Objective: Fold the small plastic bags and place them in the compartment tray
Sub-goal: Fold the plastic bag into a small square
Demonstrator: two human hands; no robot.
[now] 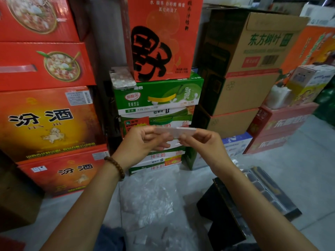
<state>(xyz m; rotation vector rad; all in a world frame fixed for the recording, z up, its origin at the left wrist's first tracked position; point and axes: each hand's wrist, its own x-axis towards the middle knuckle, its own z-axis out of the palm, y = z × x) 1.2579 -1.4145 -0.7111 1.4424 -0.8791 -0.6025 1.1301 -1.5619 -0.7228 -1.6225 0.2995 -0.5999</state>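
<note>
Both hands are raised in front of me with a small clear plastic bag (178, 131) stretched flat between them. My left hand (145, 140) pinches its left end and my right hand (199, 142) pinches its right end. On the floor below lies a heap of loose clear plastic bags (148, 198). At the lower right a dark compartment tray (268, 191) sits on the floor, its cells dark and glossy. What is inside the cells is too dim to tell.
Stacked cartons form a wall ahead: red boxes (49, 124) at left, green and white milk cases (157, 98) in the middle, brown cartons (244, 87) at right. A phone (122, 77) lies on the green case. A black box (223, 218) stands beside the tray.
</note>
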